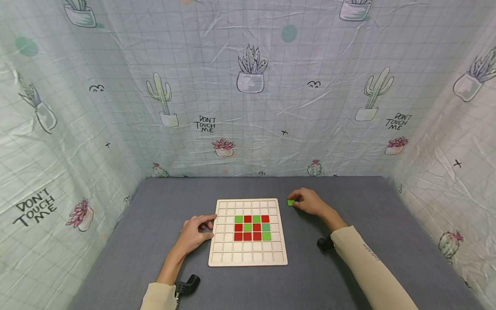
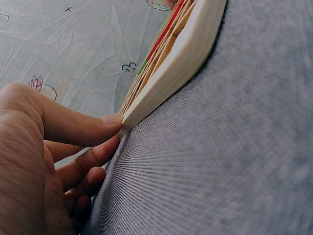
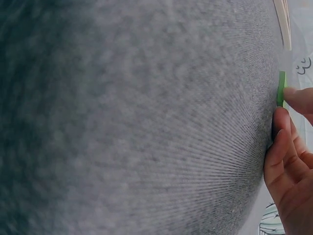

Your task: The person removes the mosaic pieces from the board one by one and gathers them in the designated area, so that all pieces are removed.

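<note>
A pale wooden grid board (image 1: 248, 258) lies on the table, with red tiles (image 1: 247, 236) and green tiles (image 1: 266, 236) set together in a block of its squares. One tile (image 1: 265, 227) at the block's right side looks bluish green. My left hand (image 1: 190, 234) touches the board's left edge with thumb and index finger spread apart; in the left wrist view, the thumb (image 2: 110, 122) meets the board's rim (image 2: 168, 88). Beyond the board's upper right corner, my right hand (image 1: 308, 201) pinches a green tile (image 1: 290, 202) close to the tabletop, also seen as a thin green tile (image 3: 281, 89) in the right wrist view.
The dark grey table (image 1: 174, 193) runs back to a hanging cloth (image 1: 252, 112) printed with potted plants. Similar cloth closes off the left and right sides. A black wrist device (image 1: 187, 285) sits at the left wrist, another black device (image 1: 325, 244) at the right.
</note>
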{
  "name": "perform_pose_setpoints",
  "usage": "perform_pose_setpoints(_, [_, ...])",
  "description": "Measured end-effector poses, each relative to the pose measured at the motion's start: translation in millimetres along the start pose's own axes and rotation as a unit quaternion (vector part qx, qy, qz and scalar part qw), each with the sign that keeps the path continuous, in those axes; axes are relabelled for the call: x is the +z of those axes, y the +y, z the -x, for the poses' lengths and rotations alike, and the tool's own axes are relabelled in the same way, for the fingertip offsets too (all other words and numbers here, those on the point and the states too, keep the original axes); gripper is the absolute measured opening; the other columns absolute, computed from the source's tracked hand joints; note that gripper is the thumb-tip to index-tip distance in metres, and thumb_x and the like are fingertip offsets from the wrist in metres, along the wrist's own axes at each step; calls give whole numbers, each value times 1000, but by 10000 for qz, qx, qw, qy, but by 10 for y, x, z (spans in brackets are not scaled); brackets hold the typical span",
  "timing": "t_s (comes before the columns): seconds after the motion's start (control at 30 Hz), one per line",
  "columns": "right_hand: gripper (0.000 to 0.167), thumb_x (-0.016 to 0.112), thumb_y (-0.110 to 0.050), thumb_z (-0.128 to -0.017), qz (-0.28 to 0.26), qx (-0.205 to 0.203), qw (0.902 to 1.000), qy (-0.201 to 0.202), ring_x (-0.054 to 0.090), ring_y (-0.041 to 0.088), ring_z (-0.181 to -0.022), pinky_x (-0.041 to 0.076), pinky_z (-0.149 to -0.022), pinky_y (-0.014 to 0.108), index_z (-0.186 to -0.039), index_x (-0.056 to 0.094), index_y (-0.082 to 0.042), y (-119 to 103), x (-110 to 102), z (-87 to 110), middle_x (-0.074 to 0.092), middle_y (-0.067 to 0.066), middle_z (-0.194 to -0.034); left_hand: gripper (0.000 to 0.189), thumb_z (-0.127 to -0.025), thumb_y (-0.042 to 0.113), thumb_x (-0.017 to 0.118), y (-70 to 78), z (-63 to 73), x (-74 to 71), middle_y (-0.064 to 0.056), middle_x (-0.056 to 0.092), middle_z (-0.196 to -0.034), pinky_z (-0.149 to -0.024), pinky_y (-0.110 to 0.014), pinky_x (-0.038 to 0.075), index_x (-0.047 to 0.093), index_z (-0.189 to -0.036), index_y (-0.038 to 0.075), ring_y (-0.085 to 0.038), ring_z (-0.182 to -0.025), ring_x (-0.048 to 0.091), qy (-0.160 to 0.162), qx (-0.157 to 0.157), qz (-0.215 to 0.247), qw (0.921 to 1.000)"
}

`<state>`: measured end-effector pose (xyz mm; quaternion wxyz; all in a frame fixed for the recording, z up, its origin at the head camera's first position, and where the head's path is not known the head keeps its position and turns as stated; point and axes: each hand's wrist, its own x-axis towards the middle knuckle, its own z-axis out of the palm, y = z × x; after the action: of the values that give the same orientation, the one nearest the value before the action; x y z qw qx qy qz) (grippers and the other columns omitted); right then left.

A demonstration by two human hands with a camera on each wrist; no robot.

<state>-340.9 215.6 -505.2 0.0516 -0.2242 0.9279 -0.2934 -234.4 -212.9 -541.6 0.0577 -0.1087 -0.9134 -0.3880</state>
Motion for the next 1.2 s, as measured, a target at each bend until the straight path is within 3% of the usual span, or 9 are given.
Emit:
perform_pose_setpoints(0.87, [35, 70, 0, -86, -254, 0, 9997, -35, 63, 20, -82, 51, -68, 34, -120, 72, 2, -52, -63, 44, 68, 22, -111, 55, -76, 8, 79, -10, -6, 0, 15, 65, -87, -93, -41, 29, 73, -130, 17, -8, -84, 50, -4, 37, -21, 10000])
perform_pose_setpoints(1.2, [40, 70, 3, -83, -89, -95, 9999, -22, 65, 21, -80, 51, -65, 33, -123, 70, 2, -74, -104, 79, 67, 23, -115, 55, -75, 7, 80, -7, -10, 2, 15, 65, -87, -91, -39, 30, 74, -130, 16, -8, -84, 50, 22, 71, 19, 10000])
